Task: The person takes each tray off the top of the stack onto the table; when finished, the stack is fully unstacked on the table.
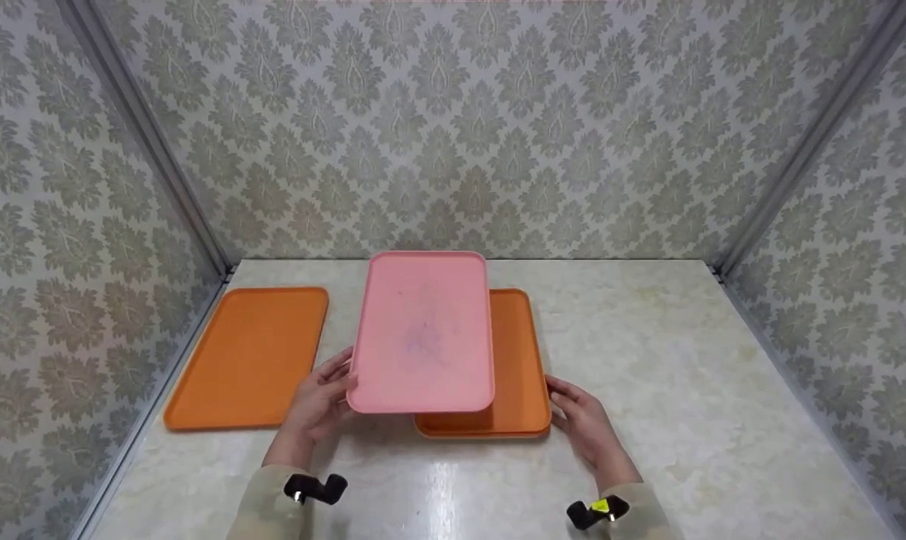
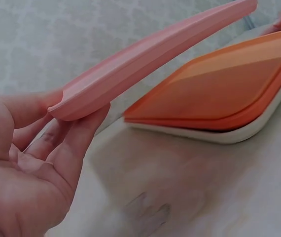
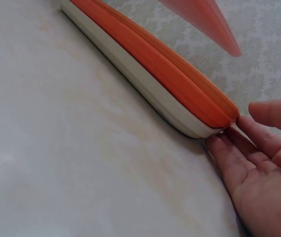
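Observation:
My left hand (image 1: pixel 319 401) grips a pink tray (image 1: pixel 427 330) by its left edge, thumb on top and fingers beneath. The tray hangs tilted above a stack of trays, covering the stack's left part in the head view. On top of the stack lies an orange tray (image 1: pixel 517 360); a redder orange tray (image 3: pixel 155 74) and a white tray (image 3: pixel 145 91) show beneath it in the right wrist view. My right hand (image 1: pixel 584 424) touches the right side of the stack with its fingertips, the thumb (image 3: pixel 266 112) held apart from the rim.
Another orange tray (image 1: pixel 250 360) lies flat on the left of the pale marbled table (image 1: pixel 685 420). Patterned walls (image 1: pixel 453 135) enclose the table at the back and both sides. Black cameras are strapped to both wrists.

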`<state>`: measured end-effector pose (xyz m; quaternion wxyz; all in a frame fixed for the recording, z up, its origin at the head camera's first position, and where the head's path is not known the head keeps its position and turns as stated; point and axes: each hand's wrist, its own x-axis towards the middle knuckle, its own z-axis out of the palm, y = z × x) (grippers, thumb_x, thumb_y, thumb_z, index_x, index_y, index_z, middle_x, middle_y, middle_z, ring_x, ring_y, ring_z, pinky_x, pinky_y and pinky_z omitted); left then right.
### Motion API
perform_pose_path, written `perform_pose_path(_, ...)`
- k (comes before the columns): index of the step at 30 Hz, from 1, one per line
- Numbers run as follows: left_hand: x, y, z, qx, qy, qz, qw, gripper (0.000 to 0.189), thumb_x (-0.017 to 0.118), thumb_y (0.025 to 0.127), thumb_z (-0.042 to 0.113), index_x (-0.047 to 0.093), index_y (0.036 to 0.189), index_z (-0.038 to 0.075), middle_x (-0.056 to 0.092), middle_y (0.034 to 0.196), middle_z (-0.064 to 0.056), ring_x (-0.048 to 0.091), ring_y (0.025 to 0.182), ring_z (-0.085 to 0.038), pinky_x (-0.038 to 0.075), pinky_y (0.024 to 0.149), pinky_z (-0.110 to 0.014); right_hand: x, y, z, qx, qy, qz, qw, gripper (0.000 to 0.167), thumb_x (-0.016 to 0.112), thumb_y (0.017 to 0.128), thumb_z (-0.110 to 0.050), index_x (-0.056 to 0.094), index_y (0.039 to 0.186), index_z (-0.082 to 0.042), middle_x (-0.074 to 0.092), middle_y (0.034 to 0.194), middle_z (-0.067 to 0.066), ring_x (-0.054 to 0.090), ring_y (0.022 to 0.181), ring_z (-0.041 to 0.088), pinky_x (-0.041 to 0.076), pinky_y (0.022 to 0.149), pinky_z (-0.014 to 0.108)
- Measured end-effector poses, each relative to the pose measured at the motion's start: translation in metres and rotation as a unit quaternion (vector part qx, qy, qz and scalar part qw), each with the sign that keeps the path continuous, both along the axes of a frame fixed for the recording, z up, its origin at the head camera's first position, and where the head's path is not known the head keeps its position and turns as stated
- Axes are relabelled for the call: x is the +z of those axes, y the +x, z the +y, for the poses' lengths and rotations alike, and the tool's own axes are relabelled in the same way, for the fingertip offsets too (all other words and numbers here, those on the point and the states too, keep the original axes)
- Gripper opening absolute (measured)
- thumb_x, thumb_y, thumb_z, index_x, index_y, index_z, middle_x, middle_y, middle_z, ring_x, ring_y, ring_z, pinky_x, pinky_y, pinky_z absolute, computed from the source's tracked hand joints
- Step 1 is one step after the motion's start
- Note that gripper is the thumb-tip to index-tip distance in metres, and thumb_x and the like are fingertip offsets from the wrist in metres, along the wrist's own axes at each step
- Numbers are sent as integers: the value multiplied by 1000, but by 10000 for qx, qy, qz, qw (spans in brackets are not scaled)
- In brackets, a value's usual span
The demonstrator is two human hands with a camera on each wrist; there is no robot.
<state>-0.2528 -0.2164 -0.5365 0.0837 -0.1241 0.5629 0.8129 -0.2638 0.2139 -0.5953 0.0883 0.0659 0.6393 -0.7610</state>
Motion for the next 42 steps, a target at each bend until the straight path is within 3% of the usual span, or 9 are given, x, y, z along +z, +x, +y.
perform_pose_path(4, 4, 5, -25, 21, -84, 13, 10000, 64, 66, 99, 7, 43, 158, 15, 70, 123, 10, 71, 97, -12, 62, 83, -26, -1, -1, 0, 38, -16, -21, 10000, 46, 55, 104, -9, 51, 149, 0, 49, 156, 17, 61, 123, 10, 57, 94, 28)
perform_pose_path(10, 8, 11, -61, 208, 93, -160, 9996, 62, 67, 99, 11, 45, 157, 20, 73, 117, 17, 71, 104, -9, 61, 91, -24, -1, -1, 1, 37, 15, -34, 10000, 46, 55, 105, -9, 51, 149, -1, 50, 156, 17, 58, 128, 14, 57, 94, 28)
perform_pose_path(14, 7, 16, -83, 218, -50, -145, 9996, 57, 67, 100, 13, 51, 153, 25, 74, 114, 19, 72, 101, -8, 61, 86, -24, 0, 0, 1, 30, 65, -41, 10000, 44, 53, 105, -9, 52, 149, -1, 49, 157, 17, 53, 134, 19, 57, 96, 29)
perform_pose_path(22, 0, 23, -112, 342, -157, -227, 9990, 38, 66, 100, 13, 71, 129, 36, 74, 106, 22, 71, 94, -5, 61, 82, -22, 0, -1, 0, 43, 107, -44, 9999, 44, 54, 105, -9, 52, 149, -2, 49, 157, 16, 55, 133, 18, 57, 96, 29)
perform_pose_path(25, -3, 23, -117, 337, -185, -231, 9990, 40, 64, 101, 11, 69, 133, 34, 74, 103, 23, 71, 95, -3, 61, 83, -22, 0, -1, 0, 33, 81, -44, 10000, 44, 54, 105, -9, 52, 149, -3, 49, 157, 16, 55, 133, 18, 57, 96, 30)
perform_pose_path(30, -7, 22, -117, 261, -378, -348, 9983, 59, 64, 101, 12, 45, 157, 20, 72, 103, 23, 69, 100, 0, 60, 88, -21, 0, 0, 0, 18, 47, -28, 10000, 45, 55, 105, -9, 52, 148, -1, 49, 157, 16, 57, 131, 17, 57, 95, 29)
perform_pose_path(37, -11, 17, -110, 243, -582, -536, 9966, 68, 63, 102, 11, 31, 162, 11, 71, 103, 23, 68, 95, -2, 60, 83, -23, 0, 0, 0, 98, -112, -23, 9999, 46, 56, 104, -10, 51, 149, 0, 49, 156, 17, 59, 129, 14, 56, 97, 29)
perform_pose_path(39, -11, 16, -109, 228, -649, -581, 9959, 68, 62, 102, 12, 31, 162, 12, 70, 107, 21, 67, 96, -2, 60, 83, -23, 0, 1, 0, 88, -89, -14, 9999, 45, 56, 105, -10, 51, 149, 0, 50, 156, 17, 58, 129, 15, 56, 97, 29)
perform_pose_path(42, -11, 14, -107, 187, -821, -650, 9943, 67, 61, 103, 13, 30, 163, 12, 65, 131, 8, 66, 97, -1, 60, 84, -22, 0, 0, 1, 54, -58, -23, 10000, 44, 54, 105, -10, 52, 148, -1, 51, 155, 16, 57, 130, 16, 56, 96, 29)
